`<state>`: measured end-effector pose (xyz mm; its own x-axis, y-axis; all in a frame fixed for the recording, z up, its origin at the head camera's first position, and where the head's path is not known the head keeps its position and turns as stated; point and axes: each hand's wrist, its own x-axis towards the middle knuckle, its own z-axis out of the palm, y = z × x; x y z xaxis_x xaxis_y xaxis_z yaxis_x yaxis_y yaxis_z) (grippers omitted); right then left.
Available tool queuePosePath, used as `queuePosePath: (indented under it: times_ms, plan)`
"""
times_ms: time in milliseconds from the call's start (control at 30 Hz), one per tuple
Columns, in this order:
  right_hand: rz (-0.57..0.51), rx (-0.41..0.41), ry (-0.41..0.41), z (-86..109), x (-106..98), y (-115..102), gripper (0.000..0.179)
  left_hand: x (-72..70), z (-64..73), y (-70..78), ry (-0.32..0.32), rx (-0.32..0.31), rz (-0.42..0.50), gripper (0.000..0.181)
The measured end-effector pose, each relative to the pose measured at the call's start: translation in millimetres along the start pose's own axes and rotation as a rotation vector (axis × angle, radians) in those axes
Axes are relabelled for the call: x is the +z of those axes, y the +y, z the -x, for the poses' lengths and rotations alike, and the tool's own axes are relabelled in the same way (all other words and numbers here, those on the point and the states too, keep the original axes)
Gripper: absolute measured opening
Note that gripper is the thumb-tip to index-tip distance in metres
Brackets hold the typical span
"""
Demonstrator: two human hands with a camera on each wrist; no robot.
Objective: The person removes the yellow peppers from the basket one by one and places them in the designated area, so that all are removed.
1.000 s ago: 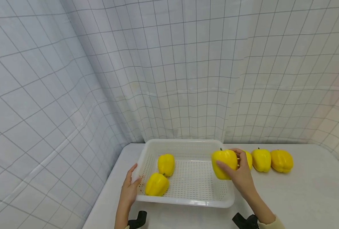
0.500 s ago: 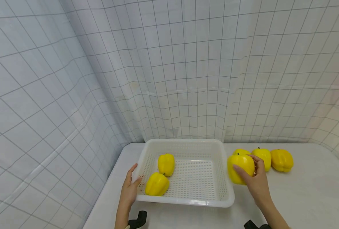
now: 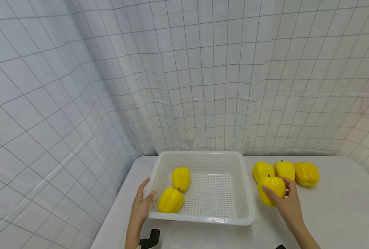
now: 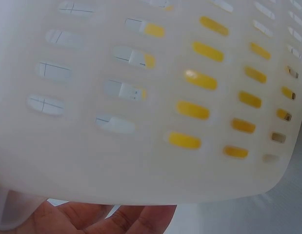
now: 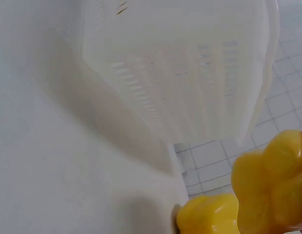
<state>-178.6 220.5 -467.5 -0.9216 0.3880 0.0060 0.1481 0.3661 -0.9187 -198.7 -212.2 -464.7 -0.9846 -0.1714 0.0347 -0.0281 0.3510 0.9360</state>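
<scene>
Head view: your left hand holds the basket by its left side while your right hand grips a pepper near three others on the table, apparently at the setting-down step, so the next likely calls for gentle lowering.

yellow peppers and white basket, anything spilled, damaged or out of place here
Nothing stands out. Two yellow peppers lie in the white basket, three peppers sit in a row on the table, and the right hand holds another pepper. I see no spill or damage.
</scene>
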Motion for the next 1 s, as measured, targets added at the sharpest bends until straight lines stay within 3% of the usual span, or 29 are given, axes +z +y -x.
queuePosePath:
  times_ms: [433, 1000]
  plan:
    - [0.122, 0.068, -0.161, -4.0, -9, 25, 0.095, 0.6, -0.7, -0.3, -0.009, 0.007, 0.03, 0.057]
    - [0.158, 0.145, -0.183, -3.4, -5, 41, 0.108, 0.5, -0.6, -1.5, -0.001, 0.004, 0.016, 0.056]
